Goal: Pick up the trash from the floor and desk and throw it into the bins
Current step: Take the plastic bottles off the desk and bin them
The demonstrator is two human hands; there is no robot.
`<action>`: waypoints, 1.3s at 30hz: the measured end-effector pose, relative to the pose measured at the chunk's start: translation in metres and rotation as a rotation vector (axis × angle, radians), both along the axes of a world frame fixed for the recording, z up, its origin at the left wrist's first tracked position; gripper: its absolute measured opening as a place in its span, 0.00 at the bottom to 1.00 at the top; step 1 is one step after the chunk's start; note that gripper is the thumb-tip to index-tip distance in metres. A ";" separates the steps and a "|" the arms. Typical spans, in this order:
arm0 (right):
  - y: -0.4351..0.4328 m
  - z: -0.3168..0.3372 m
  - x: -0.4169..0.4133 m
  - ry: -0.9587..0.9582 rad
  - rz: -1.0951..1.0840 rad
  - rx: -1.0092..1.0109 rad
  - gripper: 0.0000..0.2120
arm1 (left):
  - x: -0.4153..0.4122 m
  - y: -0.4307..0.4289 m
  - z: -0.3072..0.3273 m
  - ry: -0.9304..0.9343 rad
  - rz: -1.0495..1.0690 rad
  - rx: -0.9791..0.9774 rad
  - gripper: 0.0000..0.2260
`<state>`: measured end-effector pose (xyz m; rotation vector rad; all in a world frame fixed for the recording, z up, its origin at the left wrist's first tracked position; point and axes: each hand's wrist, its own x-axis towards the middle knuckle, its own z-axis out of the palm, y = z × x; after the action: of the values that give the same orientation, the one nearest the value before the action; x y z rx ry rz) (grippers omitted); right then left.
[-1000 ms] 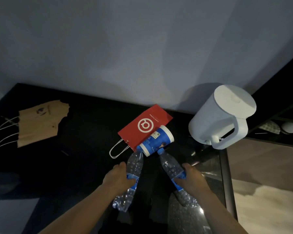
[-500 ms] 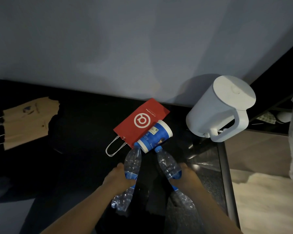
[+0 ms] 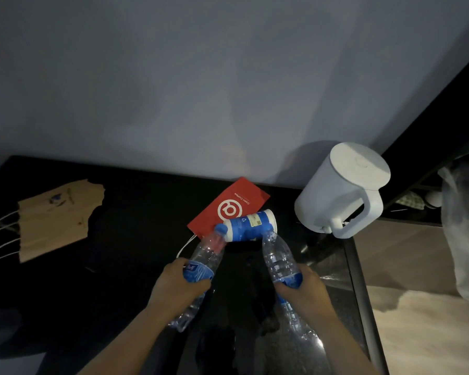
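Both hands are full. The left hand (image 3: 179, 288) is wrapped round the label of one bottle (image 3: 206, 255), and the right hand (image 3: 303, 290) is curled round the label of the other bottle (image 3: 278, 257), so neither has a finger to spare. What's new is up at the bottle tops. A moment ago the two necks sat close together under the low end of the cup (image 3: 248, 226). Now they have spread, the left cap touching the cup's left end and the right neck coming up at its right end. The cup has turned too. It lay slanted along the red bag (image 3: 228, 205) and now lies nearly level on its side, across the bag's lower edge on the desk (image 3: 136, 239). To me it looks as though the person means to nip the cup between the two bottles and carry all three off at once, though it may only be a nudge. It's a slippery hold if so, round plastic against a round cup. The brown bag (image 3: 54, 220) over on the left is untouched, and I can't see any bin from here.
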<state>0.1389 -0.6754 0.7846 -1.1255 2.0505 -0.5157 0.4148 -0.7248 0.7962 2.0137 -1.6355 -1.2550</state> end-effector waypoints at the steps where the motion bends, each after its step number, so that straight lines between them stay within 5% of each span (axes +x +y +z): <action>1: -0.002 0.006 0.002 -0.014 -0.012 -0.031 0.24 | 0.002 -0.003 0.007 0.019 0.004 -0.023 0.22; 20: 0.016 0.205 0.003 -0.002 -0.357 -0.650 0.17 | -0.070 -0.069 0.170 0.484 -0.252 -0.483 0.12; 39: 0.157 0.256 -0.069 0.021 -0.631 -0.859 0.15 | -0.211 0.026 0.234 0.615 -0.638 -0.567 0.20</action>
<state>0.0701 -0.5183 1.0408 -0.8699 2.2303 -1.8222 0.2035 -0.6986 1.0299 0.6953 -2.0278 -1.2112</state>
